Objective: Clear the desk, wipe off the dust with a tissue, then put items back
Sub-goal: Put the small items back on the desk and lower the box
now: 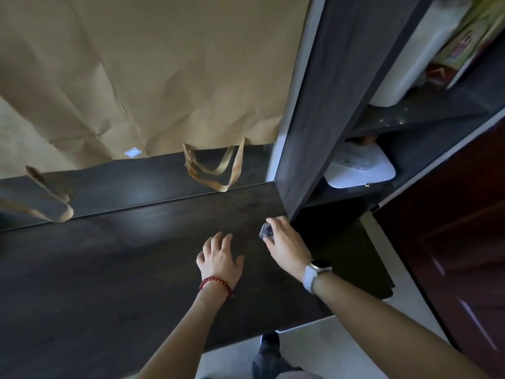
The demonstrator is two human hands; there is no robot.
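I am gripping a small clear plastic item (265,231) in my right hand (287,242), fingers curled around it, at the far right of the dark desk (109,269) beside the shelf unit (328,105). My left hand (220,259) is resting nearby, fingers spread. Judged step: returning items; next, setting it down and releasing.

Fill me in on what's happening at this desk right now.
A person stands at a dark wooden desk. Their right hand, with a watch on the wrist, holds a small clear object at the desk's right end, beside the shelf unit. The left hand, with a red bead bracelet, rests open on the desktop. Brown paper bags lean at the back.
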